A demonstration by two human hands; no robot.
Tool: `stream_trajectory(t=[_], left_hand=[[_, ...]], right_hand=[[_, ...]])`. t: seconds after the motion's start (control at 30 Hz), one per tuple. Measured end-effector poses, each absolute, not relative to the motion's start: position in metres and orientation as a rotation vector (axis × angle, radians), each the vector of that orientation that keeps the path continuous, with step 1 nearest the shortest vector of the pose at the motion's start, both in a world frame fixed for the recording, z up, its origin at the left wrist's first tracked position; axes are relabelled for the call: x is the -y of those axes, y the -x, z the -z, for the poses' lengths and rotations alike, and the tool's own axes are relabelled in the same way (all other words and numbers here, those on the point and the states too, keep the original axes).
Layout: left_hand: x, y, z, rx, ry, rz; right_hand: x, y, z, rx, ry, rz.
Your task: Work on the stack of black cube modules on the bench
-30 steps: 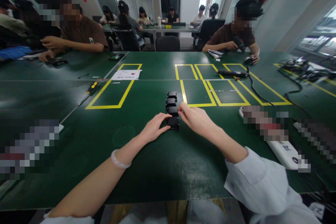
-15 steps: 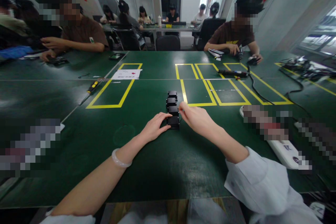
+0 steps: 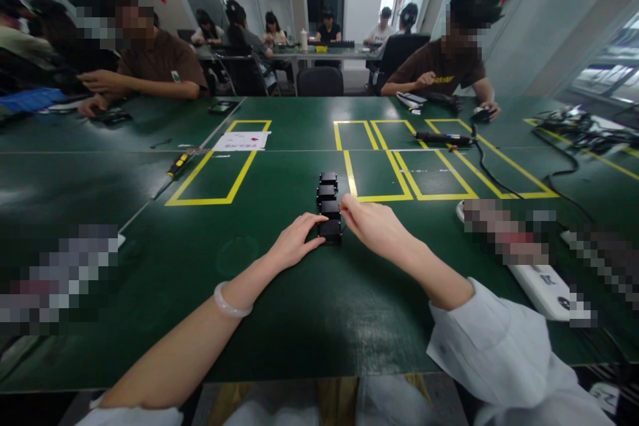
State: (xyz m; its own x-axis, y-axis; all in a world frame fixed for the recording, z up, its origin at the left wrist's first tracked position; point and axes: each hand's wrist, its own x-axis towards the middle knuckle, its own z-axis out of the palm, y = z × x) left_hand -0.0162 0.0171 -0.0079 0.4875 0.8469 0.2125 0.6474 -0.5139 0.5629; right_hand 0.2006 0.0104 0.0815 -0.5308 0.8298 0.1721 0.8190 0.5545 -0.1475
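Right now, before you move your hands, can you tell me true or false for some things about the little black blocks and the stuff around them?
1. Four black blocks make a row. True.
2. Both hands are far from the blocks. False: the left hand touches the nearest block, and the right hand is beside the row.
3. The left wrist has a pale bracelet. True.
4. The tape outlines are blue. False: they are yellow.

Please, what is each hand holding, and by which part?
The left hand holds the nearest black, boxy, plastic-looking block by its left side. Whether the right hand holds something cannot be told.
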Motion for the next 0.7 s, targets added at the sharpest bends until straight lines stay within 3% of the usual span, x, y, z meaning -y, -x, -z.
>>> stream_trajectory(t=[0.7], left_hand=[[-0.0167,0.0164,0.0066,-1.241,-2.348,-0.654]], right_hand=[[-0.0122,-0.2000,-0.0796,2.568,1.437,-0.020]])
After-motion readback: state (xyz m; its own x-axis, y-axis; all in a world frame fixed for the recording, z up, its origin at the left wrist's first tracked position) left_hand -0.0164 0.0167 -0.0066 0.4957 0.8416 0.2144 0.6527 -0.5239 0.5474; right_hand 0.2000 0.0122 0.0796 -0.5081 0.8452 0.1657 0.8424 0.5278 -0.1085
